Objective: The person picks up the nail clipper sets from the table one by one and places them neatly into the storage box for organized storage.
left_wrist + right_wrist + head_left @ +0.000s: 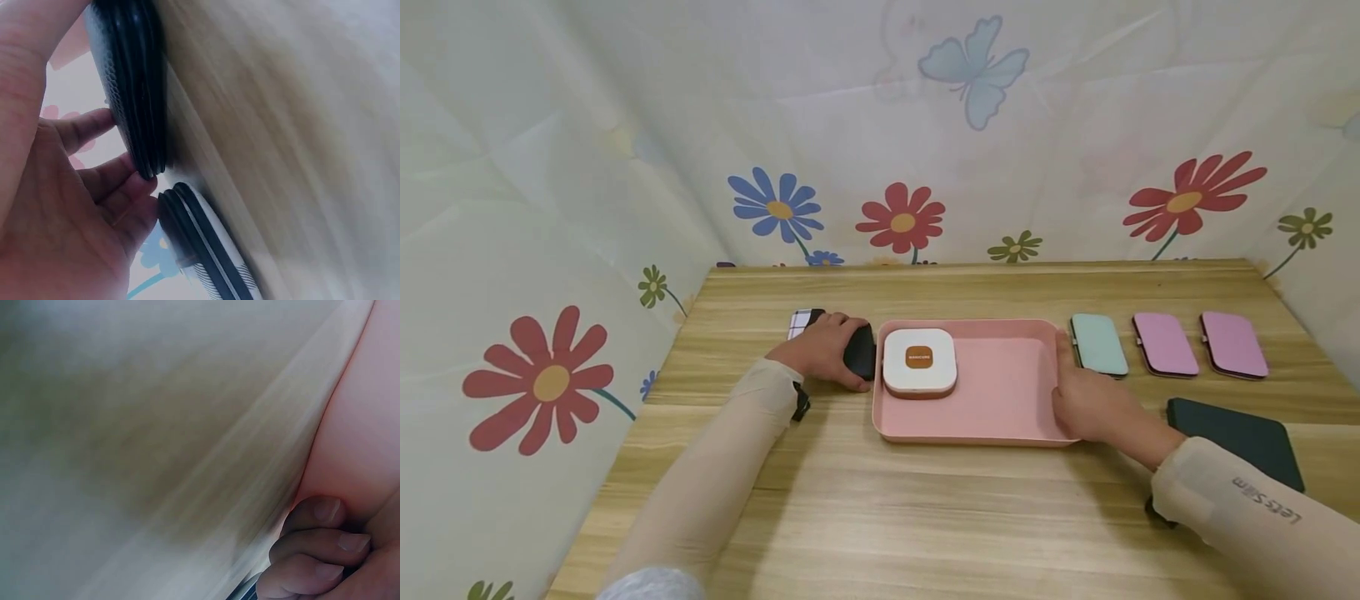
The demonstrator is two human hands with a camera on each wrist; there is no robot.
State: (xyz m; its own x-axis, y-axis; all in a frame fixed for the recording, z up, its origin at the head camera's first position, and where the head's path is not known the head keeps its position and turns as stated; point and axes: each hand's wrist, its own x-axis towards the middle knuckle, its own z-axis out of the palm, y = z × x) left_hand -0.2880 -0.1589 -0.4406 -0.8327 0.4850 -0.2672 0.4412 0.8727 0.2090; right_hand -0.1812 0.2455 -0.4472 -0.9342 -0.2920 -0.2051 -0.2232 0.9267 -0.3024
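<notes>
At the tray's left side, my left hand [826,350] grips a black case [861,353] with a textured face, thumb on the near edge and fingers on the far one. In the left wrist view the layered edge of this black case [140,87] lies close to the wooden surface. A plaid case [801,322] lies just beyond the fingers. My right hand [1092,405] holds the right wall of a shallow pink tray [1007,387]; its curled fingers [319,547] show in the right wrist view. Inside the tray, at the left, sits a white rounded-square box [920,377] with a brown label.
Right of the tray lie a mint case [1099,343], a pink case [1167,343] and a mauve case [1235,343] in a row. Nearer, partly behind the right forearm, is a dark green flat case [1240,433]. A floral curtain [1045,183] hangs behind the wooden table [940,517].
</notes>
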